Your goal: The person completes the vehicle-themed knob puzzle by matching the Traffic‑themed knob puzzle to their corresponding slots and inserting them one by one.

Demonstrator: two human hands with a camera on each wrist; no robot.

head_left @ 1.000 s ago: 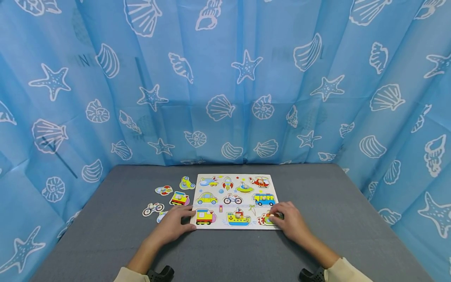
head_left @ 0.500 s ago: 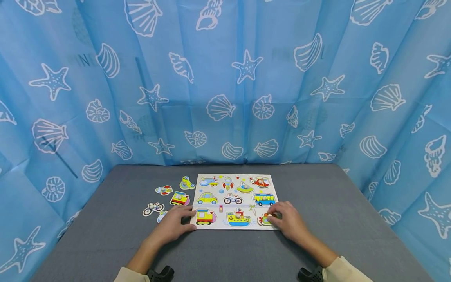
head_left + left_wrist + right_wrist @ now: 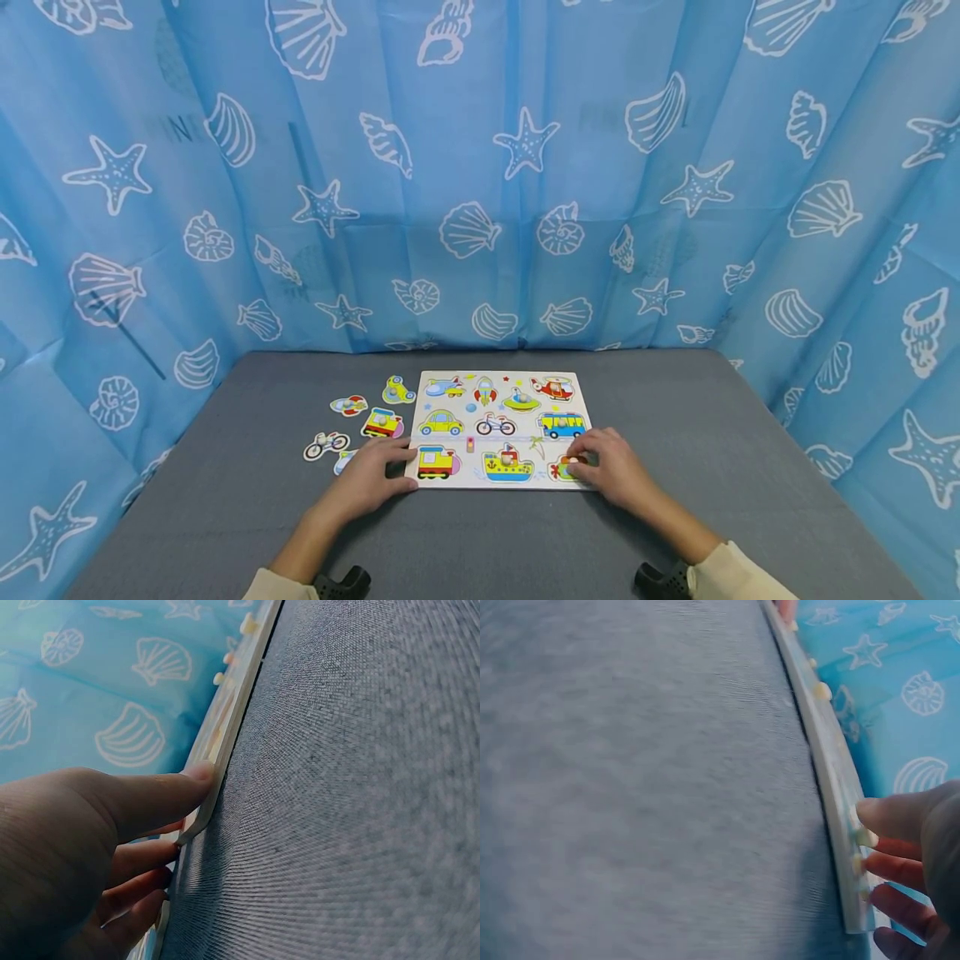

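Note:
A pale wooden puzzle board (image 3: 480, 481) with vehicle pictures and knobbed pieces lies on the table. My left hand (image 3: 371, 477) grips its near left corner, the thumb (image 3: 161, 796) on the edge and the fingers around the side. At the board's near right corner, my right hand (image 3: 617, 468) pinches the knob (image 3: 866, 838) of a red-and-green puzzle piece (image 3: 557, 469). My fingers hide the right part of that piece. Beside it on the board sit a boat piece (image 3: 507, 465) and, higher up, a blue bus piece (image 3: 562, 425).
Left of the board lie several loose pieces: a bicycle (image 3: 326, 445), a rocket (image 3: 348, 406), a train (image 3: 382, 422) and a green-yellow car-like piece (image 3: 397, 390). Another (image 3: 343, 461) is partly behind my left hand. A blue shell-print curtain (image 3: 480, 250) hangs beyond the grey table (image 3: 495, 542).
My right hand has edged slightly left, and the red-and-green piece under it has shifted and turned a little. My left hand stays on the board's corner.

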